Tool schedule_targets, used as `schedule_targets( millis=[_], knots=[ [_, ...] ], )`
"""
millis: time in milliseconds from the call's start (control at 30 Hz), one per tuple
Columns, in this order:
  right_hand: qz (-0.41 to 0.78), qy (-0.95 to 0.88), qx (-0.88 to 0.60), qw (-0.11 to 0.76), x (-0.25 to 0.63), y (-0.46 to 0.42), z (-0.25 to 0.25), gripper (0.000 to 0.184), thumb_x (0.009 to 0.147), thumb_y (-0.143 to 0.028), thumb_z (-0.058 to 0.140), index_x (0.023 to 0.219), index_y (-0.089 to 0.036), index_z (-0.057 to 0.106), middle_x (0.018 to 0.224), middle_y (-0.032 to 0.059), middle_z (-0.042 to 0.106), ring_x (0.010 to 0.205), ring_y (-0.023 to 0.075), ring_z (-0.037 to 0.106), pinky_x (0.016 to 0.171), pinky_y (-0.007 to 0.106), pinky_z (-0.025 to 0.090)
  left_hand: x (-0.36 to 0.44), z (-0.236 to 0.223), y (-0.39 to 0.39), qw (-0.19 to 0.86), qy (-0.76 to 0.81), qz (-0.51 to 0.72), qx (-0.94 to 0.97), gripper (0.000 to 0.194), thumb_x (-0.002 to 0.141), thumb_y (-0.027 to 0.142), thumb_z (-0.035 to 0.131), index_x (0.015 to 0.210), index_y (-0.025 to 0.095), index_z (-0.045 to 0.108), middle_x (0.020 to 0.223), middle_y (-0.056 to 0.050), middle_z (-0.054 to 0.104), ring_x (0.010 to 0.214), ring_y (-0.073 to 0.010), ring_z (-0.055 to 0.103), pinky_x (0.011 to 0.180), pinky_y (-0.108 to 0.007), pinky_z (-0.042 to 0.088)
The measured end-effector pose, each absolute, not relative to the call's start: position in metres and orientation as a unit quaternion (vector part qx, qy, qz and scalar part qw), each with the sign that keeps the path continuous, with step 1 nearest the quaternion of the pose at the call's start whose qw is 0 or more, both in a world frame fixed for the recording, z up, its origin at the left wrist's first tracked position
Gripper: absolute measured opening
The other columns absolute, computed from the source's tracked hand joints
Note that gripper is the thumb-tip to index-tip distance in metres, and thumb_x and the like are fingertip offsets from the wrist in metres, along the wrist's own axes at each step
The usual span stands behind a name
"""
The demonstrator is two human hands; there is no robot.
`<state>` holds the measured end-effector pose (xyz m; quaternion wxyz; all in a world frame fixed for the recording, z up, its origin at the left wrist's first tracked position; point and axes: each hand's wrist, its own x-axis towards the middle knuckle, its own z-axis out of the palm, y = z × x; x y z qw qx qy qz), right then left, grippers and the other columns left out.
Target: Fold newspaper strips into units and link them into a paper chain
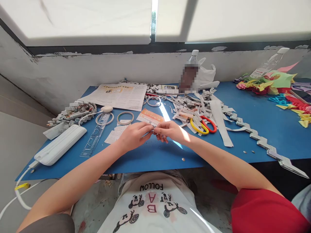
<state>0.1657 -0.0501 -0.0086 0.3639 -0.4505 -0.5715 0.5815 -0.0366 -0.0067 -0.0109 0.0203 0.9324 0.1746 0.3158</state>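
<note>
My left hand (136, 133) and my right hand (169, 130) meet over the front middle of the blue table (150, 160). Thumbs and fingers of both are closed in a pinch, tips together. Whatever they hold is small and mostly covered by the fingers, so I cannot make it out. Just behind the hands lies an orange-and-white printed paper piece (151, 117). Scissors (199, 127) with yellow and red handles rest to the right, among many folded newsprint strips (186, 108). Left of my left hand are small cut paper pieces (114, 136) and a roll of tape (125, 118).
A newspaper sheet (119, 95) lies at the back. On the left are a clear ruler (93, 140), a white power bank (60, 145) with a cable, and a folded-paper heap (75, 113). A zigzag paper chain (263, 142), bottles (191, 69) and coloured paper (269, 84) are rightward.
</note>
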Motion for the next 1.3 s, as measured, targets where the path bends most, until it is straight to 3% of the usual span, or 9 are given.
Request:
schedule_targets(
  millis=[133,267,433,767,967,1300],
  knots=[
    [0.582,-0.577,-0.43,0.378,0.169,-0.0495,-0.0104,0.026,0.079,-0.04,0.068,0.075,-0.015,0.065,0.063,0.0006,0.063,0.049,0.009,0.053,0.044,0.022,0.042,-0.0381,-0.0055,-0.0105,0.135,0.195,0.327,0.915,0.017,0.09,0.028,0.054,0.103,0.019,0.059,0.102,-0.008,0.069,0.093,-0.0172,0.066,0.083,-0.03,0.053],
    [0.532,-0.607,-0.436,0.399,0.171,-0.0498,-0.0157,0.021,0.081,-0.036,0.064,0.076,-0.016,0.064,0.062,-0.0005,0.06,0.052,0.0096,0.052,0.047,0.022,0.042,-0.0371,-0.0007,-0.0125,0.257,0.284,0.324,0.865,0.033,0.086,0.038,0.06,0.113,0.019,0.057,0.108,-0.008,0.068,0.1,-0.0206,0.064,0.079,-0.031,0.056],
    [0.432,-0.674,-0.454,0.39,0.1694,-0.0552,-0.0138,0.026,0.088,-0.041,0.056,0.079,-0.017,0.062,0.064,-0.0008,0.06,0.055,0.0095,0.049,0.053,0.023,0.041,-0.0332,-0.003,-0.0079,0.372,0.311,0.288,0.826,0.026,0.085,0.042,0.059,0.09,0.017,0.066,0.089,-0.004,0.071,0.083,-0.019,0.067,0.073,-0.031,0.057],
    [0.259,-0.777,-0.435,0.375,0.1737,-0.0516,-0.0158,0.022,0.091,-0.035,0.052,0.079,-0.018,0.06,0.066,0.0006,0.062,0.059,0.0111,0.051,0.058,0.024,0.041,-0.033,-0.0032,-0.0073,0.385,0.294,0.307,0.819,0.019,0.08,0.037,0.066,0.082,0.018,0.068,0.089,-0.004,0.069,0.084,-0.0177,0.065,0.081,-0.032,0.054],
    [0.272,-0.802,-0.393,0.358,0.1759,-0.0531,-0.0182,0.018,0.091,-0.027,0.05,0.079,-0.018,0.059,0.066,0.0009,0.064,0.055,0.0106,0.055,0.057,0.023,0.044,-0.0333,-0.0022,-0.0085,0.41,0.281,0.228,0.837,0.024,0.086,0.04,0.058,0.09,0.018,0.066,0.086,-0.003,0.071,0.082,-0.0176,0.066,0.077,-0.03,0.054],
    [0.313,-0.798,-0.387,0.338,0.1748,-0.0555,-0.016,0.018,0.092,-0.025,0.047,0.081,-0.017,0.059,0.065,0.0014,0.064,0.053,0.0097,0.055,0.055,0.022,0.046,-0.0326,-0.0034,-0.007,0.43,0.271,0.225,0.831,0.023,0.086,0.039,0.059,0.086,0.017,0.065,0.084,-0.002,0.072,0.08,-0.0169,0.066,0.076,-0.028,0.052]
  ],
)
